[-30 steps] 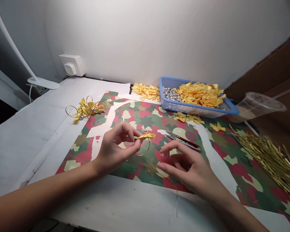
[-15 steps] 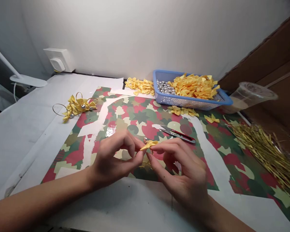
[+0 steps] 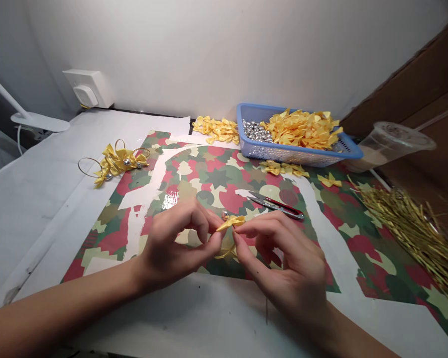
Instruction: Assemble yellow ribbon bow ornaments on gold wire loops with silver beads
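Between my two hands, over the patterned paper, is a yellow ribbon bow (image 3: 231, 223) with a small silver bell (image 3: 225, 215) beside it. My left hand (image 3: 182, 238) pinches the bow's left end between thumb and forefinger. From the other side, my right hand (image 3: 283, 253) is closed in a pinch at the bow's right end. A thin gold tie (image 3: 227, 252) loops below the bow, partly hidden by my fingers. Thread snips (image 3: 276, 205) with red and dark handles lie just beyond my right hand.
A blue basket (image 3: 302, 156) holds silver bells and yellow bows, with more bows (image 3: 215, 130) beside it. Finished-looking bows with gold loops (image 3: 119, 163) lie at left. Gold ties (image 3: 406, 223), a plastic cup (image 3: 393, 141) and a cardboard wall (image 3: 406, 94) are at right.
My right hand has shifted very slightly to the right, and more of the gold loop shows below the bow. Both hands still pinch the bow. The view has tilted a little.
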